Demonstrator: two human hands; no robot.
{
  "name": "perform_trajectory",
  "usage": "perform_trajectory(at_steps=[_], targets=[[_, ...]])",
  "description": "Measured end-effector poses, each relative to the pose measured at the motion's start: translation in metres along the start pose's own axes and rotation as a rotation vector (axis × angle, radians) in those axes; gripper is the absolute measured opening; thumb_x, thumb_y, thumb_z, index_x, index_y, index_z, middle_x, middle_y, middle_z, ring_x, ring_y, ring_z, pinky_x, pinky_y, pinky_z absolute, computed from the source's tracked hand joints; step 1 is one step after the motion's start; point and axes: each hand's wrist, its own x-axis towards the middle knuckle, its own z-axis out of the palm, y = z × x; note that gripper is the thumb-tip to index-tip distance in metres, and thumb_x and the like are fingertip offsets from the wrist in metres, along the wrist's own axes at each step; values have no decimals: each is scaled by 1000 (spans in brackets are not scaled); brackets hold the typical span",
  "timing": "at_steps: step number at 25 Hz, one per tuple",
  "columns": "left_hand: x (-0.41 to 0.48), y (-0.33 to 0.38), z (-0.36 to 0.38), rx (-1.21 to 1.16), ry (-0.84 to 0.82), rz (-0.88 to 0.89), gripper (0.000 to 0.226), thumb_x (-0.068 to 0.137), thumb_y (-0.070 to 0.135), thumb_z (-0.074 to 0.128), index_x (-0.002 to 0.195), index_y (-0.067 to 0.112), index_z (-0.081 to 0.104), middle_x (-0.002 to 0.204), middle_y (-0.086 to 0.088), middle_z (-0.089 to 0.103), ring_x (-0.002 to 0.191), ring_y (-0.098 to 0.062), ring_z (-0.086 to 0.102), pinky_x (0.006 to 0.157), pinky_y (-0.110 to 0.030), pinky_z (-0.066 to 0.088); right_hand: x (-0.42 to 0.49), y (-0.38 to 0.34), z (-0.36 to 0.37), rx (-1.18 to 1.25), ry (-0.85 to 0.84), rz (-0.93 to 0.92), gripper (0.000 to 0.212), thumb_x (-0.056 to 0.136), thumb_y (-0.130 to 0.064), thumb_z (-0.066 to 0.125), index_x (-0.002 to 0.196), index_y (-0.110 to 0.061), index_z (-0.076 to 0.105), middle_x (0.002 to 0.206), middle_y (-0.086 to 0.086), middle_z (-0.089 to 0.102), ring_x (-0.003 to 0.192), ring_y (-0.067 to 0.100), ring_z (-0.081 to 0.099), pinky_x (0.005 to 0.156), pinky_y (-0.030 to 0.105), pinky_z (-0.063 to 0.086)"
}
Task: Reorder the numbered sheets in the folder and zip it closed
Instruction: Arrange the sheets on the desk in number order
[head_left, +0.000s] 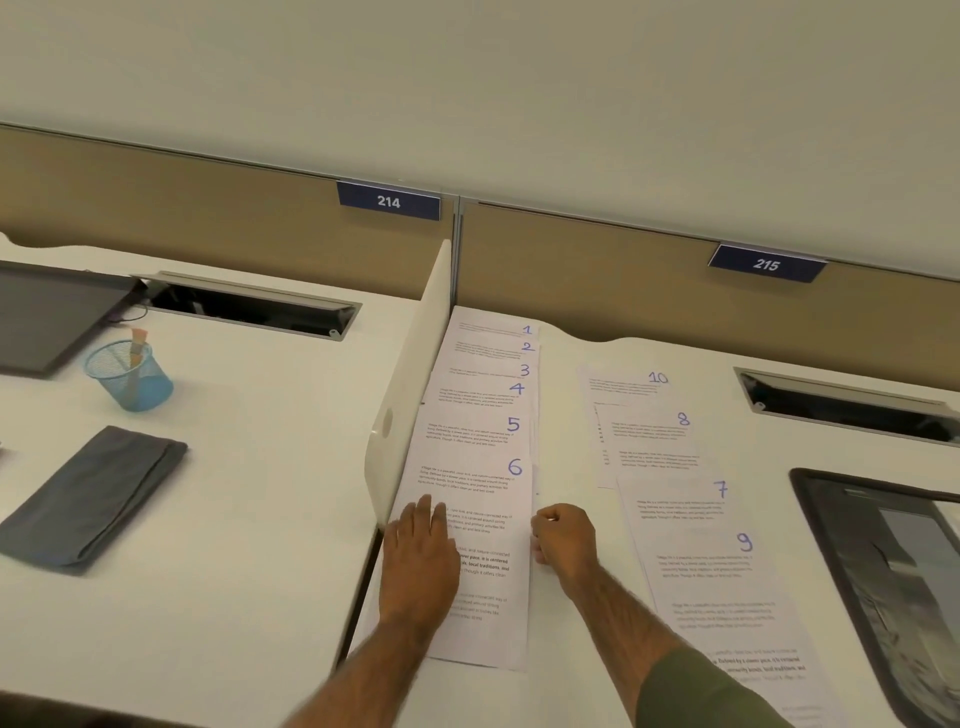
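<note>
White paper sheets (483, 431) hand-numbered in blue lie in two overlapping columns on the white worktop (561, 415): 1 to 6 beside the white divider panel (415, 374), and 10, 8, 7, 9 further right. Left hand (418, 561) rests flat, fingers straight, on sheet 6 (488, 499). Right hand (563, 540), fingers curled, is at that sheet's right edge; whether it grips cannot be told.

On the white tabletop (566, 415), just right of the upright divider (410, 374), sheets 1 to 5 (483, 400) overlap in a column running from far to near, with sheet 6 (493, 478) on top at the near end. The left hand (418, 561) lies flat on sheet 6. The right hand (563, 540) is curled at that sheet's right edge; whether it pinches the paper is unclear. Further right, sheets 10 (623, 387), 8 (654, 428), 7 (675, 506) and 9 (701, 566) overlap in a second column. A dark folder (826, 530) lies at the right edge.
</note>
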Motion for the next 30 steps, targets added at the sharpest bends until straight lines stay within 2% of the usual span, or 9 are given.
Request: perform_trajectory(at_steps=[2, 4, 7, 11, 14, 19, 25, 28, 30], targets=[[-1, 3, 6, 1, -22, 20, 56, 89, 30, 34, 127, 6, 67, 137, -17, 60, 125, -36, 58, 106, -52, 47, 2, 5, -5, -26, 10, -6, 8, 83, -11, 59, 78, -11, 65, 74, 6, 69, 62, 23, 63, 64, 38, 58], [-1, 6, 12, -12, -4, 41, 57, 91, 32, 32, 130, 6, 65, 143, -18, 56, 132, -37, 54, 115, -50, 33, 1, 9, -13, -102, 29, -19, 9, 84, -17, 59, 85, -15, 68, 88, 4, 72, 77, 23, 66, 74, 41, 59], [2, 19, 19, -62, 12, 73, 59, 93, 35, 32, 138, 7, 58, 153, -18, 45, 142, -37, 42, 119, -48, 13, -12, 17, -35, -285, 35, -45, 12, 91, -18, 56, 94, -17, 67, 93, -7, 67, 88, 15, 64, 74, 29, 51], [7, 59, 32, -144, -2, 163, 62, 97, 40, 30, 147, 8, 50, 162, -15, 32, 150, -33, 29, 120, -48, 12, -22, 38, -88, -454, 84, -66, 15, 92, -21, 52, 83, -21, 63, 87, -8, 67, 81, 11, 62, 74, 30, 52], [14, 97, 44, -185, -33, 217, 66, 105, 47, 13, 152, 10, 41, 165, -13, 24, 153, -29, 18, 120, -47, 10, -24, 55, -139, -515, 159, -73, 20, 95, -26, 53, 76, -22, 58, 82, -8, 65, 78, 11, 60, 78, 36, 55], [22, 166, 70, -200, -72, 294, 80, 99, 63, -2, 161, 18, 18, 170, -5, -1, 155, -20, -7, 121, -41, -2, -10, 91, -222, -562, 216, -114, 30, 103, -41, 49, 112, -19, 67, 117, -4, 68, 106, 13, 61, 98, 31, 48], [26, 251, 100, -121, -119, 301, 85, 93, 73, 1, 161, 22, -2, 166, -1, -19, 151, -15, -23, 120, -37, -17, 42, 128, -299, -673, 136, -189, 49, 104, -46, 45, 143, -18, 51, 149, 0, 51, 140, 19, 43, 116, 32, 30], [27, 280, 120, -36, -95, 277, 85, 95, 75, 5, 161, 21, 0, 167, -1, -16, 155, -21, -13, 121, -39, -13, 77, 134, -321, -759, 66, -316, 57, 104, -48, 41, 152, -16, 40, 160, 1, 38, 152, 22, 25, 123, 35, 19], [29, 290, 125, -2, -137, 279, 86, 95, 76, 3, 161, 22, -5, 167, -1, -20, 155, -21, -17, 122, -42, -11, 93, 135, -328, -779, 21, -366, 59, 104, -49, 40, 153, -15, 39, 161, 3, 35, 153, 23, 22, 124, 37, 18]])
